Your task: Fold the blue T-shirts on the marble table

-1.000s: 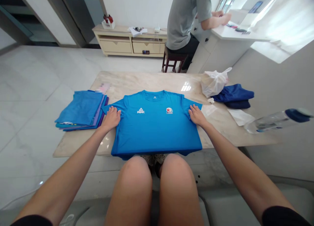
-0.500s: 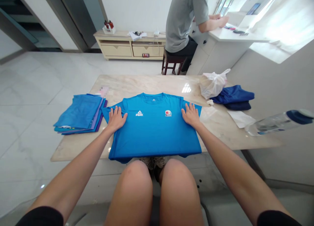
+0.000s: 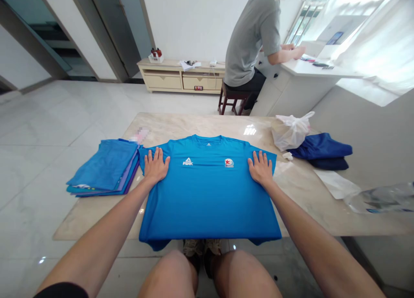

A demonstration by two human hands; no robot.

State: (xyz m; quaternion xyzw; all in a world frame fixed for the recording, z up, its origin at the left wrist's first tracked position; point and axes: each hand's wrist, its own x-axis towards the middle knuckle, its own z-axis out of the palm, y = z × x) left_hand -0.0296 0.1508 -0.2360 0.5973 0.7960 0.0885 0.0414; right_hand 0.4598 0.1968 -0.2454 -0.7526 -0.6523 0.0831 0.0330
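Note:
A blue T-shirt (image 3: pixel 210 194) with a white PEAK logo and a red-and-white emblem lies spread face up, its collar toward the far side and its hem hanging over the near table edge. My left hand (image 3: pixel 156 165) rests flat on the shirt near the left sleeve, fingers spread. On the opposite side my right hand (image 3: pixel 260 167) lies flat by the right sleeve, its fingers apart too. Just left of the shirt sits a stack of folded clothes (image 3: pixel 103 166) in blue and purple, touching or nearly touching the left sleeve.
The marble-patterned table (image 3: pixel 207 122) also bears a white plastic bag (image 3: pixel 289 132), dark blue cloth (image 3: pixel 323 148), a sheet of paper (image 3: pixel 336 183) and a clear bottle (image 3: pixel 381 199) lying at the right. Beyond it a person (image 3: pixel 250 43) in grey sits on a stool (image 3: pixel 233 98) at a white desk.
The camera view has tilted up, so everything sits lower in the picture. Both hands stay flat at the sleeves. The sleeves and shoulders look more spread out.

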